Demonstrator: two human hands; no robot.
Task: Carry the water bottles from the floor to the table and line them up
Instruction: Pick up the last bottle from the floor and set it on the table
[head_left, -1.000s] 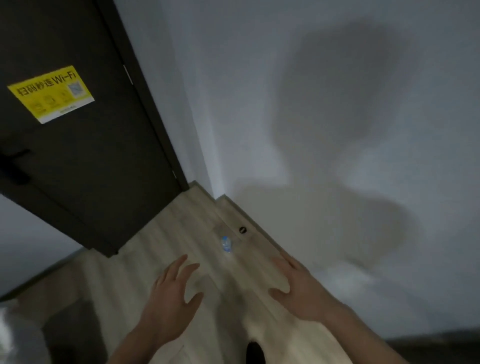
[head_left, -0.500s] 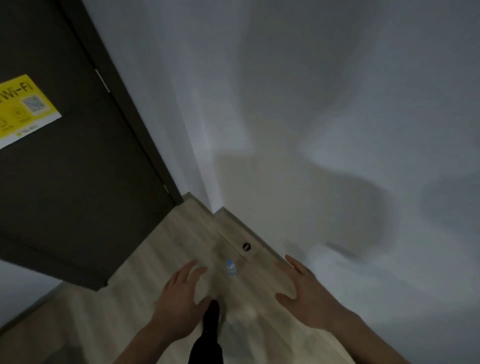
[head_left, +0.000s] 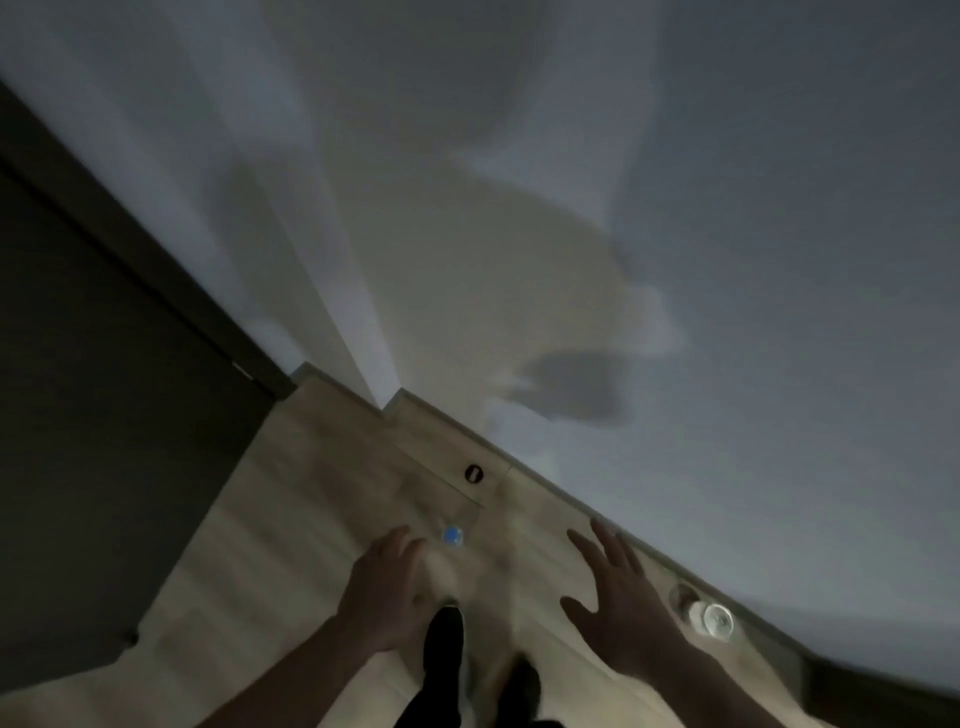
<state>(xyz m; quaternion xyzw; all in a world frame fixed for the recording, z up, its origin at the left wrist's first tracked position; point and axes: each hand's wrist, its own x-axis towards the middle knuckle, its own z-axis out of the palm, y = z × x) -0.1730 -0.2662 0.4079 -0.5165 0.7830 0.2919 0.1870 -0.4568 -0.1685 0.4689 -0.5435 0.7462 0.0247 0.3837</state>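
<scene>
Head view is showing the left hand (head_left: 387, 592) and right hand (head_left: 618, 603) reaching down, fingers spread and empty, flanking the blue-capped bottle (head_left: 452, 535) standing on the floor (head_left: 291, 519), apparently readying to grab it.

Counting two water bottles on the wooden floor (head_left: 291, 519): one with a blue cap (head_left: 452, 535) standing out from the wall edge of the floor, and one with a clear, pale top (head_left: 711, 618) sitting right at the wall edge toward the lower right. Counting two bare hands, the left hand (head_left: 387, 597) and the right hand (head_left: 618, 608), both with fingers spread and holding nothing. Counting one dark shoe (head_left: 441, 644) plainly, with a second dark shape beside it too blurred to count. Counting one small dark round fitting (head_left: 473, 473) set in the floor, one dark door (head_left: 104, 415), one pale wall (head_left: 675, 208).
</scene>
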